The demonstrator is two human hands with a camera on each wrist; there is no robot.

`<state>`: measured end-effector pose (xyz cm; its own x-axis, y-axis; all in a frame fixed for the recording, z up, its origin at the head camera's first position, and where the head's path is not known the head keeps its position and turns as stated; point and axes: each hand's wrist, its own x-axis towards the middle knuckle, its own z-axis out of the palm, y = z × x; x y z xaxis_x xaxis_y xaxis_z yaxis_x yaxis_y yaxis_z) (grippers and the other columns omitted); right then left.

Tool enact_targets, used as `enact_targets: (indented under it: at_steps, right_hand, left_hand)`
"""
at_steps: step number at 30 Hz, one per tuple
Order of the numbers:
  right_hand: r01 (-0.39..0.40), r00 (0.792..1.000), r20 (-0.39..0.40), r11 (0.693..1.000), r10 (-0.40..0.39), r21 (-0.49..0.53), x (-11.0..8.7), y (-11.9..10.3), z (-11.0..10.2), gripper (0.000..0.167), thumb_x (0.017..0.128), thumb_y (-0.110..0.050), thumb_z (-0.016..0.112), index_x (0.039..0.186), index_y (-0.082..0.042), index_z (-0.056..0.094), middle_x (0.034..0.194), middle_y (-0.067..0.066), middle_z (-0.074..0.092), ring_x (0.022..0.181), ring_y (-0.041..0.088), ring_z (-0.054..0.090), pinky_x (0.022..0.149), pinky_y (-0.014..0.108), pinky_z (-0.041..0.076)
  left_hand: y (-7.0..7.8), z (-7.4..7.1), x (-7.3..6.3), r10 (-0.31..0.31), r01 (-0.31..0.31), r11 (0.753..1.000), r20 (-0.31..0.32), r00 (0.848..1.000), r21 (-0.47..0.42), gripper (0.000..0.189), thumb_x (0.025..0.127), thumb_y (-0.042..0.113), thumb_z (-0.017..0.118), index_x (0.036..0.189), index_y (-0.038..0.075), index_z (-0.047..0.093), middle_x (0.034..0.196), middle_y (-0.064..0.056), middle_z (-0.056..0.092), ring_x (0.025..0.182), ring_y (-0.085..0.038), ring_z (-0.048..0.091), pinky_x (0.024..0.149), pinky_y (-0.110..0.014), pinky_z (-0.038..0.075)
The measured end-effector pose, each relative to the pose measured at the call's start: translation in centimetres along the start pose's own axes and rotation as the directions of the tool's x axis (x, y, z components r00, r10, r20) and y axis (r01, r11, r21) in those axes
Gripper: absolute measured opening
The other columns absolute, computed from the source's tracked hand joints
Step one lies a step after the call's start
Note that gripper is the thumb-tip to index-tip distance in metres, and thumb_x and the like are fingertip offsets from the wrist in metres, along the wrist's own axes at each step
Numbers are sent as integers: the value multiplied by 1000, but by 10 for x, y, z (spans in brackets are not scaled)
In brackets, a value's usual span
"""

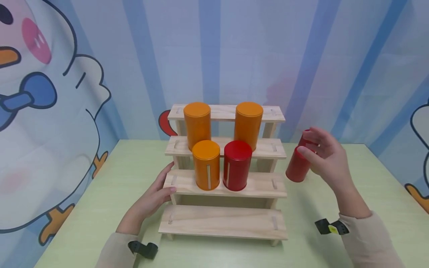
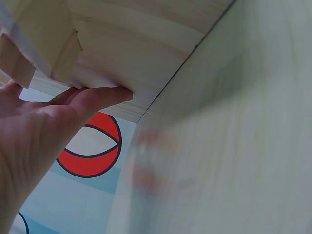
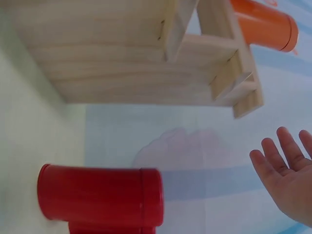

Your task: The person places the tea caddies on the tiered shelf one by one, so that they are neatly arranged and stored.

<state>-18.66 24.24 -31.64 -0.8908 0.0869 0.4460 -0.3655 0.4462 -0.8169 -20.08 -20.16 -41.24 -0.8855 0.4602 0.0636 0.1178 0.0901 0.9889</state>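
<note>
A stepped wooden shelf (image 1: 222,221) stands on the table. Two orange canisters (image 1: 197,124) are on its second tier from the top; one tier lower, an orange canister (image 1: 206,167) stands beside a red canister (image 1: 237,167). My left hand (image 1: 152,195) touches the shelf's left end, and in the left wrist view its extended fingers (image 2: 105,97) lie against the wood. On the table at right are two red canisters (image 1: 297,169), close together. My right hand (image 1: 326,158) hovers near their tops, overlapping them in the head view; the right wrist view shows it apart with fingers spread.
A pale green table (image 1: 90,223) lies under everything. Behind it hangs a blue striped backdrop (image 1: 181,56) with cartoon figures. The shelf's lowest tier (image 1: 221,219) faces me at the front.
</note>
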Motion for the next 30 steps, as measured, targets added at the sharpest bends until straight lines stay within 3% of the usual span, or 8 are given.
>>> enact_targets:
  at_steps: [5,12,19,30]
  right_hand:
    - [-52,999,-12,998,52,-40,3,15,-2,65,88,-17,69,146,-14,39,130,4,52,106,1,53,75,10,49]
    - [-103,995,-17,993,102,-63,7,35,-4,69,88,-21,70,148,-11,36,139,15,47,123,37,49,74,9,48]
    - [-139,990,-43,989,136,-56,9,57,-8,71,87,-22,71,148,-15,36,141,12,45,124,32,48,76,8,47]
    - [-213,975,-65,976,211,-36,11,83,-9,72,87,-27,72,148,-12,36,142,14,42,127,36,42,73,8,47]
  left_hand:
    - [0,0,-1,1,-1,1000,-4,1000,4,76,97,18,48,156,23,1,160,-17,0,134,-48,30,102,-57,41]
    - [-1,-1,0,5,-5,1000,1,1000,-1,75,97,18,48,156,23,2,161,-17,0,134,-48,30,101,-56,41]
    - [-2,-1,1,21,-21,1000,13,1000,-19,75,97,17,47,156,23,2,160,-18,1,133,-48,31,101,-57,42]
    - [-2,-2,1,17,-17,1000,10,1000,-21,75,97,17,48,156,23,2,160,-17,0,134,-49,30,101,-57,41]
